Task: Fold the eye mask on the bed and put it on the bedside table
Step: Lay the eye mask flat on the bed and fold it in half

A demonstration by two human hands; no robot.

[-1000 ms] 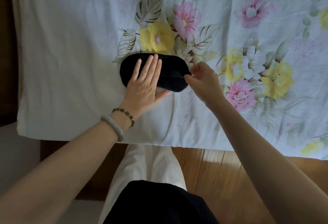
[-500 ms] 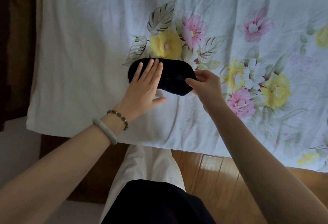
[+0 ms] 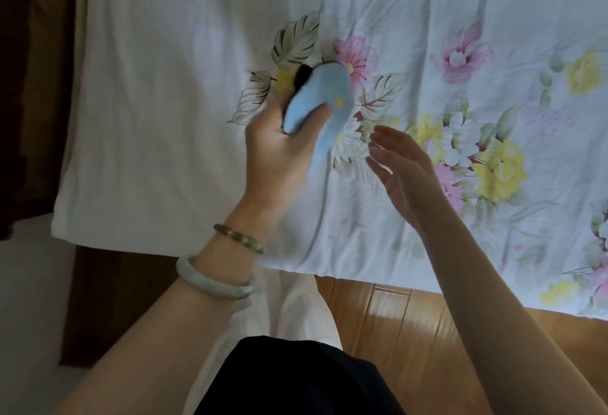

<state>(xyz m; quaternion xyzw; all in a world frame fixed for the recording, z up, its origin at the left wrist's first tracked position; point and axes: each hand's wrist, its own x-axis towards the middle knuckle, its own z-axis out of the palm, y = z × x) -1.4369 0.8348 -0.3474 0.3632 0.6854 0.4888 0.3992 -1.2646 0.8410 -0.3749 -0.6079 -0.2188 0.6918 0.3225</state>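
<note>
The eye mask [image 3: 324, 92] is folded over, its light blue side outward with a small yellow mark, and a bit of black shows at its top edge. My left hand [image 3: 283, 148] grips it from below, thumb across the blue face, and holds it lifted above the floral bed sheet [image 3: 171, 85]. My right hand [image 3: 404, 167] hovers just to the right of the mask, fingers spread, palm toward it, touching nothing. The bedside table is not clearly in view.
The sheet's front edge hangs over the bed side near my legs [image 3: 296, 365]. Wooden floor [image 3: 394, 332] lies below at right. Dark wooden furniture [image 3: 19, 85] runs along the left edge, with a pale surface [image 3: 29, 299] below it.
The mask lay flat and black on the sheet under my left palm, pinched at its right end by my right hand. Now it is folded blue side out, lifted in my left hand; my right hand let go.
</note>
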